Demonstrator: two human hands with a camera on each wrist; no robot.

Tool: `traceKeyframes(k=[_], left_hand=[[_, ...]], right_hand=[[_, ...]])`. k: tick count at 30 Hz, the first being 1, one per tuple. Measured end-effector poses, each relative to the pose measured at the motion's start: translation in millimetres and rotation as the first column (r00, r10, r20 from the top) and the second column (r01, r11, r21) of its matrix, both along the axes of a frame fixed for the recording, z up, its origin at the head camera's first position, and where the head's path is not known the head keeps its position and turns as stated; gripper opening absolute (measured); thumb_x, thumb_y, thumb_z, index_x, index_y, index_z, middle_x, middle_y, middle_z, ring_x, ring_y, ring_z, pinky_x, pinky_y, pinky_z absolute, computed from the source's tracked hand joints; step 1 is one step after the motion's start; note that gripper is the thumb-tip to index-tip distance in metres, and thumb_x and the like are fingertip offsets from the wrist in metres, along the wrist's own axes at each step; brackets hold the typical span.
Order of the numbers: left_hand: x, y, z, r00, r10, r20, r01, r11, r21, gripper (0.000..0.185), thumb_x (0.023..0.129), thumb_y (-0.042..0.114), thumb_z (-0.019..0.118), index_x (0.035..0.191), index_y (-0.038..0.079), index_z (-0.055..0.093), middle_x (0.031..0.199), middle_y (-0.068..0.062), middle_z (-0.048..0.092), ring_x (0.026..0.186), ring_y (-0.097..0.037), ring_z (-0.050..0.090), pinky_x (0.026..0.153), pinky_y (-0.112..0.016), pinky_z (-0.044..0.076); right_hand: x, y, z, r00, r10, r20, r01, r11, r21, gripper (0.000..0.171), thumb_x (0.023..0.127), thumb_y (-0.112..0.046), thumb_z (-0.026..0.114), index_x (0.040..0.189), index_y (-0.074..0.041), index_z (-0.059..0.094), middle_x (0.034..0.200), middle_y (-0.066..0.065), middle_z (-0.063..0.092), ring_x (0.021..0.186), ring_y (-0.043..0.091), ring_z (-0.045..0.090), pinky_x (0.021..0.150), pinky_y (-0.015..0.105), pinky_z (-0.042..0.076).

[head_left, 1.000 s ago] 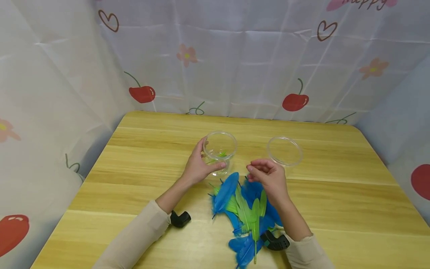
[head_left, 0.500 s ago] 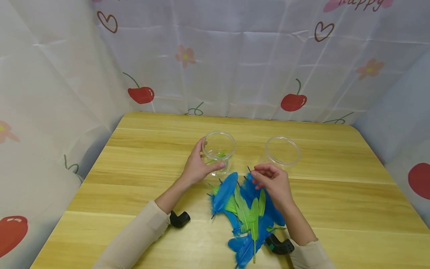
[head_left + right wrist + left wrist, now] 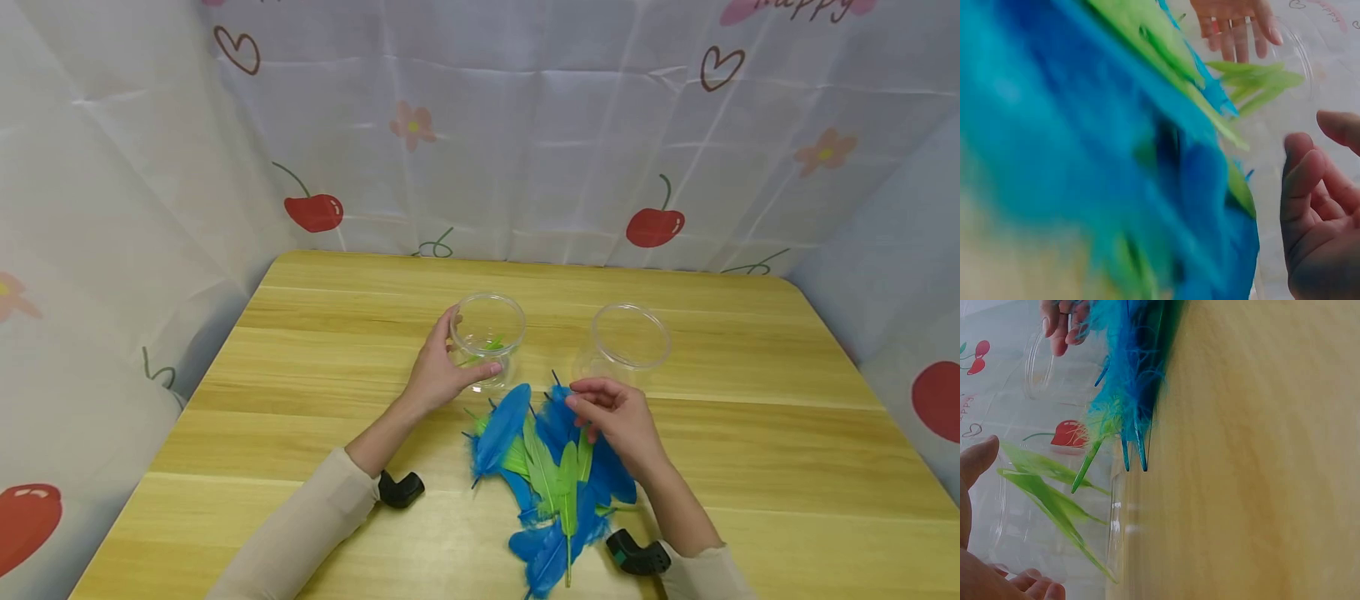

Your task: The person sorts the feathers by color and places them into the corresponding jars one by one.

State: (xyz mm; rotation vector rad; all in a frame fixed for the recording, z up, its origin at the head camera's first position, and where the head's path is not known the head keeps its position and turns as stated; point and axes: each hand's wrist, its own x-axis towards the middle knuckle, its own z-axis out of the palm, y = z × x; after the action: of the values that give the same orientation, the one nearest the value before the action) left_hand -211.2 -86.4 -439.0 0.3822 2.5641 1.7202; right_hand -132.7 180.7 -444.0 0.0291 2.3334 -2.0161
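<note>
My left hand [image 3: 438, 371] grips a clear plastic cup [image 3: 513, 337] from its left side, thumb along the near side and fingers around the back. Inside the cup lean several green feathers [image 3: 1054, 503], their quills pointing down to the bottom in the left wrist view. In front of the cup lies a loose pile of blue feathers [image 3: 504, 433] and green feathers [image 3: 545, 471]. My right hand [image 3: 621, 417] hovers at the pile's upper right, fingers bent loosely. Its thumb [image 3: 1341, 128] and forefinger stand apart in the right wrist view, with nothing between them.
A second clear cup [image 3: 667, 340] stands to the right of the held one, just beyond my right hand. The wooden table [image 3: 337, 333] ends at the back against a white printed curtain [image 3: 517, 167]. Black wrist cameras [image 3: 401, 490] hang under both sleeves.
My right hand has drawn back to the right and slightly nearer, and a blue quill tip now shows beside its fingers. My left hand and the cup have stayed in place.
</note>
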Motion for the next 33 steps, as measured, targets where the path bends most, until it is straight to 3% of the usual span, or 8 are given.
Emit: traceKeyframes(k=[4, 14, 19, 23, 27, 33], left_hand=[[0.3, -0.1, 0.5, 1.000, 0.000, 0.005, 0.000, 1.000, 0.001, 0.105, 0.076, 0.034, 0.087, 0.156, 0.015, 0.023, 0.154, -0.014, 0.035, 0.136, -0.033, 0.037, 0.107, -0.051, 0.037], [-0.2, -0.5, -0.5, 1.000, 0.000, 0.001, 0.000, 1.000, 0.002, 0.105, 0.075, 0.034, 0.087, 0.156, 0.014, 0.023, 0.154, -0.014, 0.035, 0.137, -0.033, 0.037, 0.108, -0.051, 0.037], [0.0, -0.8, -0.2, 1.000, 0.004, 0.005, -0.004, 1.000, -0.002, 0.105, 0.076, 0.034, 0.087, 0.156, 0.014, 0.023, 0.154, -0.014, 0.035, 0.136, -0.033, 0.037, 0.107, -0.051, 0.037], [-0.3, -0.7, -0.3, 1.000, 0.003, 0.005, -0.003, 1.000, -0.001, 0.105, 0.076, 0.034, 0.087, 0.156, 0.014, 0.023, 0.154, -0.014, 0.035, 0.137, -0.032, 0.037, 0.108, -0.050, 0.037], [-0.7, -0.9, -0.5, 1.000, -0.002, 0.001, 0.001, 1.000, 0.003, 0.104, 0.076, 0.034, 0.087, 0.156, 0.014, 0.023, 0.154, -0.014, 0.035, 0.137, -0.033, 0.037, 0.108, -0.051, 0.037], [-0.5, -1.0, -0.2, 1.000, -0.005, -0.002, 0.005, 1.000, 0.008, 0.104, 0.076, 0.034, 0.087, 0.156, 0.014, 0.023, 0.154, -0.015, 0.034, 0.137, -0.034, 0.037, 0.108, -0.052, 0.037]], right_hand=[[2.9, 5.9, -1.8, 0.997, 0.071, 0.026, -0.072, 0.995, 0.075, 0.029, 0.093, -0.011, 0.070, 0.112, 0.011, 0.064, 0.087, 0.020, 0.069, 0.056, 0.016, 0.057, 0.046, 0.025, 0.047], [6.8, 11.3, -1.2, 0.983, 0.167, 0.073, -0.177, 0.973, 0.151, 0.023, 0.093, -0.013, 0.070, 0.105, 0.006, 0.067, 0.077, 0.014, 0.066, 0.049, 0.013, 0.047, 0.042, 0.023, 0.039], [7.7, 13.5, 0.2, 0.964, 0.249, 0.097, -0.264, 0.944, 0.198, 0.026, 0.092, -0.016, 0.071, 0.106, 0.006, 0.067, 0.083, 0.013, 0.068, 0.050, 0.012, 0.047, 0.043, 0.022, 0.038], [6.7, 14.2, -1.8, 0.947, 0.303, 0.103, -0.319, 0.919, 0.232, 0.025, 0.091, -0.016, 0.073, 0.105, 0.005, 0.068, 0.086, 0.010, 0.070, 0.055, 0.012, 0.052, 0.048, 0.023, 0.044], [5.9, 14.0, -1.5, 0.934, 0.343, 0.102, -0.357, 0.899, 0.252, 0.022, 0.090, -0.013, 0.074, 0.103, 0.004, 0.069, 0.085, 0.008, 0.069, 0.062, 0.013, 0.058, 0.056, 0.025, 0.050], [5.7, 13.5, 4.0, 0.922, 0.374, 0.100, -0.387, 0.877, 0.286, 0.022, 0.089, -0.012, 0.075, 0.104, 0.004, 0.068, 0.087, 0.008, 0.068, 0.062, 0.013, 0.057, 0.056, 0.025, 0.049]])
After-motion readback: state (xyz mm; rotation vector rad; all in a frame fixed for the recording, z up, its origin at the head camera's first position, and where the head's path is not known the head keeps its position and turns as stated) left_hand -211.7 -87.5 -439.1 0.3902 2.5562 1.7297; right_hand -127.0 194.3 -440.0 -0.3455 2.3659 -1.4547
